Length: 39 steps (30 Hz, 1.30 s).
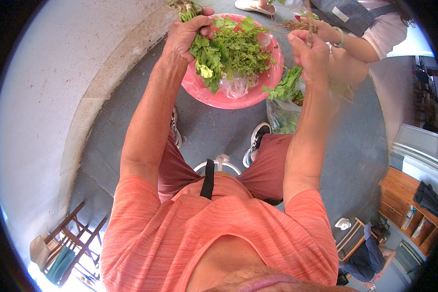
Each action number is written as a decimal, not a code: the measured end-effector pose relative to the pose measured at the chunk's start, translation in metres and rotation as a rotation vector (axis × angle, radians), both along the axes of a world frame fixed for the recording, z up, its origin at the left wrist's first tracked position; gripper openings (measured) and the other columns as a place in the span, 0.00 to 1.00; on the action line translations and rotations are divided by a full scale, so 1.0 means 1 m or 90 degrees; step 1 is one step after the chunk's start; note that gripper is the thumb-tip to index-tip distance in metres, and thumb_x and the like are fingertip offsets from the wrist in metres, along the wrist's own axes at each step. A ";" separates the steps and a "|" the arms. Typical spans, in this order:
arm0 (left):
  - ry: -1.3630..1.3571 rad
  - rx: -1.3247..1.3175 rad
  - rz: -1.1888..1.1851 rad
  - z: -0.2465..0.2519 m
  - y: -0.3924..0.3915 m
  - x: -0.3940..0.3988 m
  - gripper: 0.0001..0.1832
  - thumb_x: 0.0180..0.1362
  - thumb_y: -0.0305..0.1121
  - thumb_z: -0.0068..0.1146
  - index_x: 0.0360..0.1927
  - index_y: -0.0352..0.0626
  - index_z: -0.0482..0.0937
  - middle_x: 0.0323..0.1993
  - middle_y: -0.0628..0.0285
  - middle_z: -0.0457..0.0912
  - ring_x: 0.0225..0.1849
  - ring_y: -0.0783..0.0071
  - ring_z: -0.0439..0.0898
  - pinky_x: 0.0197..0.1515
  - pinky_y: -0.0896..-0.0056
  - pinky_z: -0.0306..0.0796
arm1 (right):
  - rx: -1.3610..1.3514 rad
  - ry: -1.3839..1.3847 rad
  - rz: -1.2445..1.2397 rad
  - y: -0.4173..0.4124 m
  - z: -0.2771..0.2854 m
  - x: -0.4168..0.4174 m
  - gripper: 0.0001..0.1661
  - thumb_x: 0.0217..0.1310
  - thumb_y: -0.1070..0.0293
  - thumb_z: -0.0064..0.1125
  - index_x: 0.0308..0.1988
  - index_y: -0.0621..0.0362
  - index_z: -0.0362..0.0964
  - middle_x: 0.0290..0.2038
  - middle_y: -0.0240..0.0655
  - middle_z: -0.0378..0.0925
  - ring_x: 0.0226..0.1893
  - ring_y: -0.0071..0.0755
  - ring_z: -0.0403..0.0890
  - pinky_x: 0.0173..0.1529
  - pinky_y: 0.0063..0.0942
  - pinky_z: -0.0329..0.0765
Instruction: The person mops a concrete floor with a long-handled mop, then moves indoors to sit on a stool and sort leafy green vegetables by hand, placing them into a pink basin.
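My left hand (185,38) is closed around a bunch of leafy green herbs (207,60), its roots pointing up past my fingers and its leaves hanging over the pink plastic basin (230,102). More loose green herbs (241,47) lie in the basin on clear plastic. To the right of the basin, my right hand (309,51) pinches a thin stem or strand between thumb and fingers. Below it, a clear plastic bag (283,113) on the floor holds more leafy greens (286,85).
A person close by at the upper right holds rooted herbs (297,25) in a hand near mine. A pale wall (58,65) curves along the left. Wooden chairs (73,244) stand at the lower left, a wooden cabinet (405,193) at the right, another person at the lower right.
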<state>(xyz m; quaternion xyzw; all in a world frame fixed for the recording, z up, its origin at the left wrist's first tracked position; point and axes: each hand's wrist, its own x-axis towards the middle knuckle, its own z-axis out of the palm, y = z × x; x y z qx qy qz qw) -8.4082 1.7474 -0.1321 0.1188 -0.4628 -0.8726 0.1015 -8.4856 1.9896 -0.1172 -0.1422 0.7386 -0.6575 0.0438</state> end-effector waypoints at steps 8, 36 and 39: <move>0.011 -0.058 -0.008 -0.014 0.000 -0.009 0.20 0.42 0.26 0.63 0.40 0.35 0.70 0.22 0.65 0.74 0.19 0.78 0.71 0.22 0.78 0.68 | 0.050 0.031 -0.153 0.000 -0.003 -0.003 0.13 0.45 0.69 0.62 0.34 0.63 0.76 0.23 0.26 0.74 0.23 0.16 0.71 0.30 0.15 0.68; -0.045 0.135 -0.177 -0.016 0.023 -0.010 0.18 0.58 0.34 0.38 0.50 0.39 0.67 0.48 0.54 0.72 0.48 0.62 0.73 0.48 0.65 0.70 | -0.142 -0.257 0.119 -0.022 -0.008 0.009 0.07 0.51 0.70 0.53 0.33 0.60 0.69 0.13 0.24 0.61 0.09 0.13 0.56 0.12 0.13 0.53; -0.049 0.118 -0.116 -0.012 0.022 -0.009 0.15 0.57 0.31 0.40 0.46 0.37 0.70 0.40 0.53 0.76 0.37 0.65 0.78 0.37 0.68 0.72 | -0.173 -0.246 0.095 -0.014 -0.010 0.005 0.06 0.51 0.70 0.52 0.32 0.59 0.69 0.13 0.24 0.61 0.09 0.14 0.56 0.12 0.14 0.54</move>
